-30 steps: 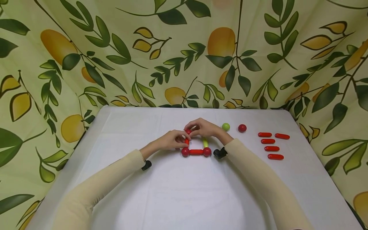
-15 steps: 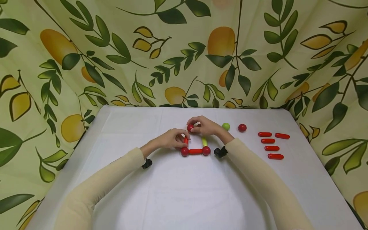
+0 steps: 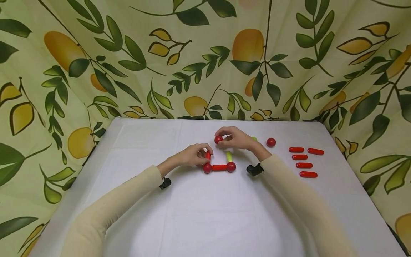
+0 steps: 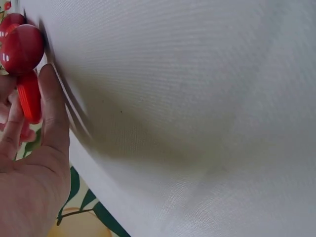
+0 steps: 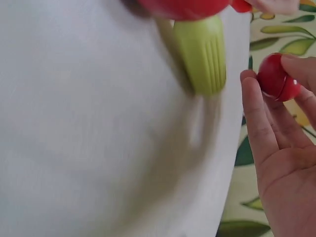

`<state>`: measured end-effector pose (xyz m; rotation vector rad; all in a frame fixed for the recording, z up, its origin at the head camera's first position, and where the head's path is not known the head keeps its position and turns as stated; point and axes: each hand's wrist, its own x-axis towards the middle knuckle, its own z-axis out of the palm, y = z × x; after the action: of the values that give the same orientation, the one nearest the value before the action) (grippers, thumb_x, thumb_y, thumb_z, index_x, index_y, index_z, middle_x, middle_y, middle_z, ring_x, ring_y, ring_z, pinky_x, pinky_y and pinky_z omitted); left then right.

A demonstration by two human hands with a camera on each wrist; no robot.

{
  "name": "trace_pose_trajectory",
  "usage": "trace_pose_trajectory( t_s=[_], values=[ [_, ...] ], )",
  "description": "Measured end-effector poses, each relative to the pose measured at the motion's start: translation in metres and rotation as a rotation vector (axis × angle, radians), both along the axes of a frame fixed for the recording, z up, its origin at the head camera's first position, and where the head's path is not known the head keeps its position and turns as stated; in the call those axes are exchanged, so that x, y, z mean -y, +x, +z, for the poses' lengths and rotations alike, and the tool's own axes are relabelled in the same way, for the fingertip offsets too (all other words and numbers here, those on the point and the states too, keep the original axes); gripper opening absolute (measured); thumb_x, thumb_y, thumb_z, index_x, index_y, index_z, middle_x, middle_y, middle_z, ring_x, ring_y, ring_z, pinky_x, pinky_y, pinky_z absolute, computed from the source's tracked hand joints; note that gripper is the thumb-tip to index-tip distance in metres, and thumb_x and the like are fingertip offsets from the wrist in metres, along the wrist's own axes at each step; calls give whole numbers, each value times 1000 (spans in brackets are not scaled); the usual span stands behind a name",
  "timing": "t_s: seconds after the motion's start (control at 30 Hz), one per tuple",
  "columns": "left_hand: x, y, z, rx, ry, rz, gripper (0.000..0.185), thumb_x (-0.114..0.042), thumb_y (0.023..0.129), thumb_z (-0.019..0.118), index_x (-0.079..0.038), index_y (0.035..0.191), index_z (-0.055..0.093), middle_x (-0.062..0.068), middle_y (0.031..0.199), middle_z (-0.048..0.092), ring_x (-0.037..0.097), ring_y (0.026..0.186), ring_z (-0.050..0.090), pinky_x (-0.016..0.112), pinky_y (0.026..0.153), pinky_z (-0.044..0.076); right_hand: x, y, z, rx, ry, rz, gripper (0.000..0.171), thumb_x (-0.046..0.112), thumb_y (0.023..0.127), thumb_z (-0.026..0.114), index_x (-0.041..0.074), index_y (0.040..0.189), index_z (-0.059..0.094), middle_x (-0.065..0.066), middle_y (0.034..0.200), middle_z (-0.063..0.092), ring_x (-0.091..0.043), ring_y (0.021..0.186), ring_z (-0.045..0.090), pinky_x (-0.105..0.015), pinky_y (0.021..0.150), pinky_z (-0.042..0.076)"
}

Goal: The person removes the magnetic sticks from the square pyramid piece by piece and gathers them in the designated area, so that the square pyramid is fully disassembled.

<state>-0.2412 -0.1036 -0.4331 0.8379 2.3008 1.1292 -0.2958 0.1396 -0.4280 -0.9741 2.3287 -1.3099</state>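
Pinched between the thumb and fingertips of the right hand (image 3: 237,139), a small glossy red plastic ball (image 3: 218,139) is held clear of the white table (image 3: 205,214), above and just to the far side of the partial frame. The left hand (image 3: 192,156) curls around the upright short red plastic rod (image 3: 208,155) on the frame's left side. That rod meets a red corner ball (image 3: 207,168); a horizontal red rod (image 3: 219,167) joins it to a second red corner ball (image 3: 231,166), from which a yellow-green rod (image 3: 229,156) extends toward the far side. Four loose red rods (image 3: 304,165) lie well apart to the right.
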Motion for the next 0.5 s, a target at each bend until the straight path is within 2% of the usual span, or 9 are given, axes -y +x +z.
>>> trace_pose_trajectory(
  t_s=[0.13, 0.27, 0.4, 0.5],
  values=[
    [2, 0, 0, 27, -29, 27, 28, -9, 86, 68, -8, 112, 56, 8, 94, 59, 19, 79, 60, 28, 66, 52, -20, 2, 2, -35, -18, -20, 39, 17, 86, 70, 3, 120, 58, -1, 113, 60, -17, 105, 53, -34, 87, 47],
    [3, 0, 0, 57, -33, 35, 27, -8, 88, 65, -8, 113, 55, 10, 96, 59, 20, 77, 60, 31, 63, 53, -43, 3, 5, -45, -38, -59, 39, 8, 82, 72, 1, 118, 59, -5, 113, 60, -21, 105, 53, -37, 87, 47],
    [4, 0, 0, 70, -32, 35, 26, -8, 89, 64, -8, 113, 55, 11, 96, 58, 20, 75, 60, 32, 62, 53, -66, 7, 9, -20, -26, -135, 40, 1, 79, 73, 0, 116, 59, -8, 113, 59, -23, 105, 52, -37, 87, 47],
    [4, 1, 0, 72, -29, 30, 27, -8, 89, 64, -7, 114, 55, 11, 95, 58, 21, 74, 61, 32, 62, 53, -80, 17, 21, 6, 2, -216, 39, 1, 80, 73, -1, 116, 59, -11, 113, 58, -26, 104, 54, -37, 86, 48]
  ],
)
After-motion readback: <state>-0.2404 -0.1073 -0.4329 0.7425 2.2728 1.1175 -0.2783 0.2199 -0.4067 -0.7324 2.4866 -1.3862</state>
